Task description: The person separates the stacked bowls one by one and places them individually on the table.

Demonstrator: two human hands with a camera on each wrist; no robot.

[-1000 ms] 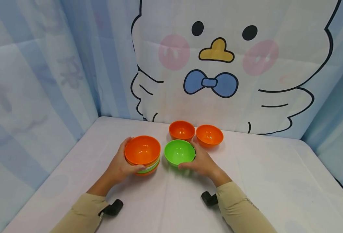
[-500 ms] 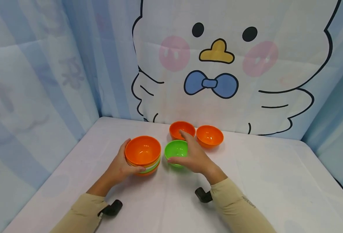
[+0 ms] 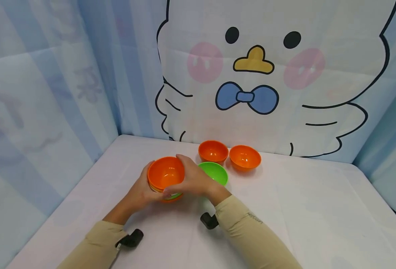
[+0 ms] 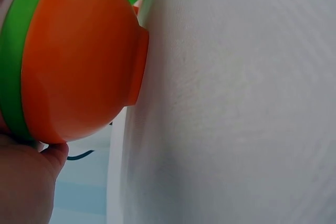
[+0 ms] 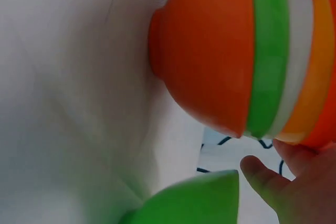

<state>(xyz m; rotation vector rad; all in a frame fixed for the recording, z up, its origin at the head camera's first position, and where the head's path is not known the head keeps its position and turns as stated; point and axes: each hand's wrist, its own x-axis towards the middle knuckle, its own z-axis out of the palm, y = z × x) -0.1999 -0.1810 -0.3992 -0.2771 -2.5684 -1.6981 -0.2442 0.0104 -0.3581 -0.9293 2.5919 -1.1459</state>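
Observation:
A stack of nested bowls (image 3: 165,173) stands on the left part of the table, an orange bowl on top. My left hand (image 3: 140,194) grips its left side, fingers behind and thumb in front. Around the right side of the upper bowls curves my right hand (image 3: 196,179), its thumb meeting the left thumb's area at the front. In the right wrist view, orange, white and green rims show between the top bowl and the bottom orange bowl (image 5: 210,51). A single green bowl (image 3: 215,172) sits right behind my right hand, partly hidden by it.
Two separate orange bowls (image 3: 213,151) (image 3: 245,157) stand side by side near the table's back edge, behind the green one. The white-covered table (image 3: 302,209) meets a printed curtain (image 3: 251,127) at the back. Black wrist cameras (image 3: 132,239) hang by both sleeves.
My right hand has let go of the green bowl and moved left to the stack, closing round its upper bowls. The left hand has kept its grip on the stack.

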